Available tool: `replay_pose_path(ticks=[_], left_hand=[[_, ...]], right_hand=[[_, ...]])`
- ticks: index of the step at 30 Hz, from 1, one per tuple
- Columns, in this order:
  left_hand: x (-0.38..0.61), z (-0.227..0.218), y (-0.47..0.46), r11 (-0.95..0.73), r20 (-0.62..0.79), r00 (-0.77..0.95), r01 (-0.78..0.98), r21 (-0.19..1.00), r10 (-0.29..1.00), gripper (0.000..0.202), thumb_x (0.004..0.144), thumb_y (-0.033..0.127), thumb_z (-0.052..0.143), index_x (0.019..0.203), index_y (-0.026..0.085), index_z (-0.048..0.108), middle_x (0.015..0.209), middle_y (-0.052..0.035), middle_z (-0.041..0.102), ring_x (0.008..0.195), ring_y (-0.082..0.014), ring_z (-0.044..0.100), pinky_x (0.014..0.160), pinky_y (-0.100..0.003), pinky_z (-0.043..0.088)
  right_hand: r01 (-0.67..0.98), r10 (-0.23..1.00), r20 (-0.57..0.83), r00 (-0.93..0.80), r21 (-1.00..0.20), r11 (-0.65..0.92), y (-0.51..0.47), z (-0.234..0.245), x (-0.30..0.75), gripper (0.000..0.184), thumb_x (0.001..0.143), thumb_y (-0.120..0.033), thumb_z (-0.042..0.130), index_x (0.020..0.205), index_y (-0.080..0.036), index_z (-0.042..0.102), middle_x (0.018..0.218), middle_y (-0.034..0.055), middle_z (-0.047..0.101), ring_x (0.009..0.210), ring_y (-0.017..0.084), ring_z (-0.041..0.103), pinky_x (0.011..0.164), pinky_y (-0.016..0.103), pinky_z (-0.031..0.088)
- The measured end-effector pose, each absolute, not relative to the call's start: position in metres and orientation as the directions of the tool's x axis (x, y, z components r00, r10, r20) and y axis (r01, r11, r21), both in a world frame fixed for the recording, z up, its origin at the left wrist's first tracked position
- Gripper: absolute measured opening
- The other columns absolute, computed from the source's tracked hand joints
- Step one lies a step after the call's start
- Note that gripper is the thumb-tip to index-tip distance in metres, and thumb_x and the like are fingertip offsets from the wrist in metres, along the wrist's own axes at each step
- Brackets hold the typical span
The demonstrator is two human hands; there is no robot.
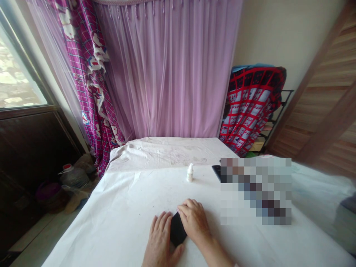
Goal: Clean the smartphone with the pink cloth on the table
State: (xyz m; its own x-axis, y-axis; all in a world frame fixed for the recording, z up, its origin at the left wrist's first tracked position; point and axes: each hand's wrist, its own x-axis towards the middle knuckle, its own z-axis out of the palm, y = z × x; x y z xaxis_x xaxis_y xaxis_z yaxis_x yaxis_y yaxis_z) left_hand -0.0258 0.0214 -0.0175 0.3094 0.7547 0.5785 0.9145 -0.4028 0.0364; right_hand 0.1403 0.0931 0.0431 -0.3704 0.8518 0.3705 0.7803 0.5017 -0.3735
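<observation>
- left hand [160,239]: spread out, fingers straight and side by side, thumb apart; it touches the left side of the black flat object [178,230], with the thumb at the near end.
- right hand [196,220]: fingers bent over the far right edge of the black flat object; its thumb is hidden, so i cannot tell whether it pinches.
- the black flat object lies between the two hands, dark and smooth-looking, a slab with straight sides, slanted and partly covered by fingers.
- under and around the hands: the white tablecloth [116,215], smooth, with a few dark specks; it runs well out to the left of the left hand, down to a slanting table edge.
- beyond the right hand, apart from it: a small white bottle [190,174], upright, with a narrow tip.
- to the right of the right hand, well apart: a blurred patch [256,191], its contents unreadable; a dark flat corner [216,172] sticks out of its left side.
- farther beyond the hands: the wrinkled far end of the cloth, then a sheer, pleated purple curtain [172,74].
- far right: a red checked cloth [250,104], draped in folds, and wood-grain panels [319,107].
- far left, below the table edge: a clear plastic jug [73,178].
</observation>
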Motion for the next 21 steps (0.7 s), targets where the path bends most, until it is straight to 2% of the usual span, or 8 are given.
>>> replay_pose_path(ticks=[4, 15, 21], left_hand=[[-0.024, -0.015, 0.02, -0.391, 0.575, 0.307, 0.92, 0.025, 0.759, 0.068, 0.08, 0.048, 0.062, 0.135, 0.01, 0.046, 0.13, -0.0176, 0.061, 0.122, -0.0317, 0.056, 0.101, -0.049, 0.045], [-0.021, -0.014, 0.019, -0.368, 0.533, 0.259, 0.924, 0.107, 0.806, 0.068, 0.083, 0.052, 0.06, 0.137, 0.014, 0.044, 0.133, -0.0162, 0.06, 0.124, -0.0326, 0.054, 0.103, -0.052, 0.043], [-0.021, -0.017, 0.018, -0.366, 0.53, 0.24, 0.919, 0.146, 0.813, 0.071, 0.082, 0.052, 0.061, 0.139, 0.015, 0.043, 0.134, -0.016, 0.059, 0.125, -0.033, 0.053, 0.106, -0.053, 0.041]], right_hand=[[0.805, 0.865, 0.37, -0.338, -0.363, 0.47, 0.098, 0.044, 0.148, 0.02, 0.09, -0.014, 0.058, 0.084, -0.028, 0.072, 0.089, 0.0009, 0.067, 0.086, 0.017, 0.057, 0.076, 0.028, 0.034], [0.882, 0.937, 0.249, -0.247, -0.342, 0.323, 0.111, 0.049, 0.157, 0.023, 0.096, -0.021, 0.053, 0.095, -0.028, 0.074, 0.096, 0.0025, 0.069, 0.092, 0.017, 0.059, 0.078, 0.028, 0.034], [0.865, 0.916, 0.297, -0.268, -0.344, 0.364, 0.107, 0.045, 0.156, 0.022, 0.095, -0.02, 0.054, 0.093, -0.028, 0.075, 0.095, 0.0024, 0.069, 0.09, 0.017, 0.059, 0.078, 0.029, 0.034]])
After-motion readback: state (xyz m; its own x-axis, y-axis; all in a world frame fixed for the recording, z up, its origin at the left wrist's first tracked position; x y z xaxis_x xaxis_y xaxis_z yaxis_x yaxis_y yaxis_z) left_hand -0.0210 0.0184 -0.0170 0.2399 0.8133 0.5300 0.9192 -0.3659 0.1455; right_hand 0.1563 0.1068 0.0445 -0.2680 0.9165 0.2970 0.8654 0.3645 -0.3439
